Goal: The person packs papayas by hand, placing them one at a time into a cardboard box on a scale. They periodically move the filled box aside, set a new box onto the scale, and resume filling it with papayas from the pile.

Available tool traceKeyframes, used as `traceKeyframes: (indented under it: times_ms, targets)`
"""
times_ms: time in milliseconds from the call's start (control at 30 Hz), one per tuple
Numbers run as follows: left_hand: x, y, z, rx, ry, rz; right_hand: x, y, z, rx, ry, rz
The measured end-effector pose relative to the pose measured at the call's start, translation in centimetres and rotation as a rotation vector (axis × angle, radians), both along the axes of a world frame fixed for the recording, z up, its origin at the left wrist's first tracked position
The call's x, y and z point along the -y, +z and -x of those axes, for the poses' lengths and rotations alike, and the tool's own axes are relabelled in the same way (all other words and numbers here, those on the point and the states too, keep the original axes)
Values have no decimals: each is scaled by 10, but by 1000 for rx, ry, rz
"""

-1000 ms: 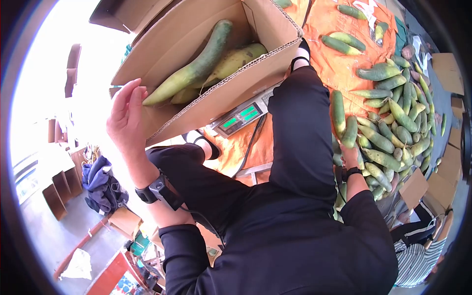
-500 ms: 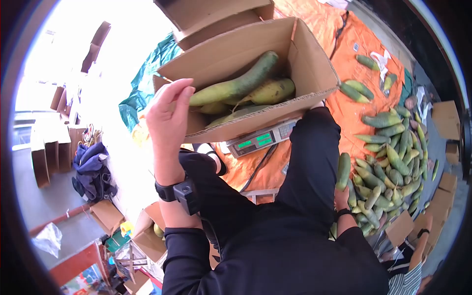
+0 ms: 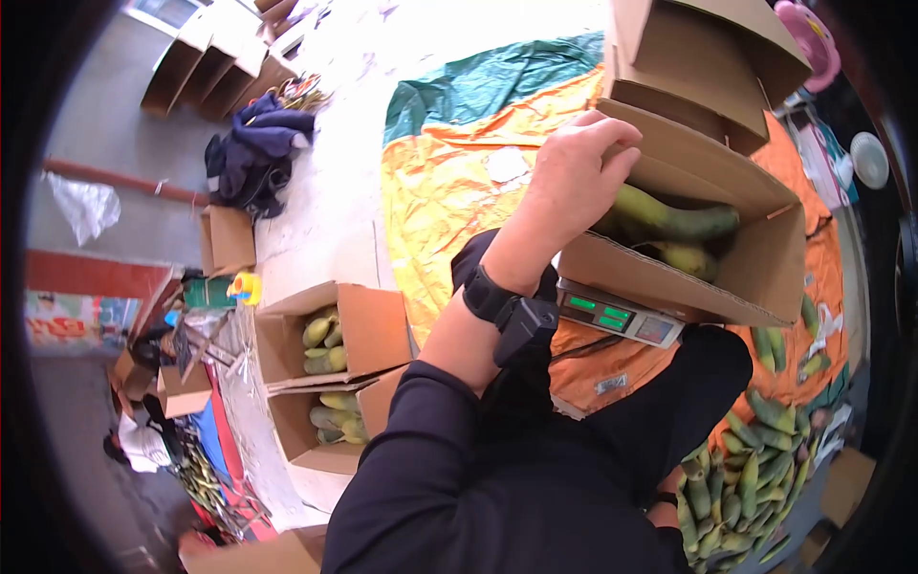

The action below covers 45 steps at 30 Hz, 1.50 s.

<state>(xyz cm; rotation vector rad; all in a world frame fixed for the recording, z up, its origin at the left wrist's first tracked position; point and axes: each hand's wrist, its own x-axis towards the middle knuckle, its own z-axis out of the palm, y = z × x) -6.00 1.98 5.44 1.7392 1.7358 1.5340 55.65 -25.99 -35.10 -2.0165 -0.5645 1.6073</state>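
Note:
My left hand is at the left end of a cardboard box, overlapping its rim. Its fingers curl toward the thumb; I cannot tell what they hold. Inside the box lie long green radishes, one across the others. Beneath the box is a scale with lit green digits. My right hand is low at my right side, beside a heap of green radishes. My leg hides most of that hand, including its fingers.
Two open boxes holding radishes stand on the floor at left. Stacked cardboard boxes rise behind the scale. An orange sheet covers the ground, with a green sheet along its back. Dark clothing lies farther left.
My view has swung left, bringing the two floor boxes into sight. My left hand stays at the box end. The radish at my right hand no longer shows distinctly there.

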Motion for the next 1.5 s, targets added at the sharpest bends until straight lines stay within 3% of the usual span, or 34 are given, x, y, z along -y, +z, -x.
traceKeyframes:
  times_ms: [67,100,167,200,233,267,333,433,567,633,667,733,767,833,933,1067,1133,1500]
  targets:
    - [9,4,16,-38,28,10,-15,-20,-20,263,577,-165]
    - [17,2,25,-35,52,5,-34,11,9,264,592,-173]
    - [35,-13,48,7,125,37,-84,69,0,190,278,-128]
    - [49,-20,63,28,144,63,-100,114,54,147,115,-107]
    - [67,-25,75,96,212,170,-117,122,49,138,59,-124]
    - [83,-47,94,-22,291,133,-139,128,41,129,5,-140]
    - [131,-76,122,-283,504,249,-181,168,36,256,129,-272]
    - [213,-116,153,-395,807,433,-242,237,67,263,105,-531]
    - [302,-137,159,-415,1030,585,-308,323,138,307,215,-667]
    - [327,-146,153,-299,1071,820,-324,356,187,367,315,-775]
    - [335,-151,152,-289,1080,818,-339,351,193,366,325,-783]
    - [349,-159,150,3,999,970,-373,336,207,239,493,-888]
    - [354,-164,146,-77,1046,916,-380,334,213,235,503,-894]
    - [364,-166,151,-53,1033,968,-384,337,234,572,602,-936]
    - [376,-170,158,-59,1026,1074,-398,334,227,678,690,-952]
    - [380,-168,161,-65,1026,1112,-412,319,211,653,724,-1003]
    - [384,-174,163,-110,1019,1105,-414,314,208,784,701,-1051]
    - [417,-158,152,-200,821,1098,-407,316,205,708,714,-1084]
